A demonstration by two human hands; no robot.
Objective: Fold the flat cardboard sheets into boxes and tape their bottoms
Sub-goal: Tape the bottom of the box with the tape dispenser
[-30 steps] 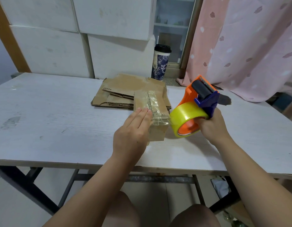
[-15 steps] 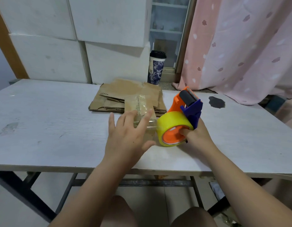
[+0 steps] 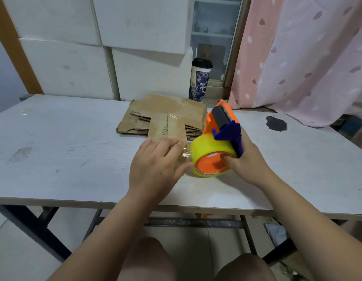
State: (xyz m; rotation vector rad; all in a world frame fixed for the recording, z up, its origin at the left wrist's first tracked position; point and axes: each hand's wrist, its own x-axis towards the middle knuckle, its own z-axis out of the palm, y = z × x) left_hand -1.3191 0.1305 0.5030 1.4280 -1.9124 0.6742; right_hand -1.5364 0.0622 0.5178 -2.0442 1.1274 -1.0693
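The small folded box sits mid-tabletop, just before the flat sheets by the far edge; light and crushable, it probably slides; the left hand presses it flat-fingered; the right hand grasps the tape dispenser by its handle.

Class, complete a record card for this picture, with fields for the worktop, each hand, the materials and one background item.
Worktop: white table
Left hand: flat fingers pressing the taped box
Right hand: grips tape dispenser
Materials: flat cardboard sheets stacked behind the box
Background: lidded cup past the cardboard
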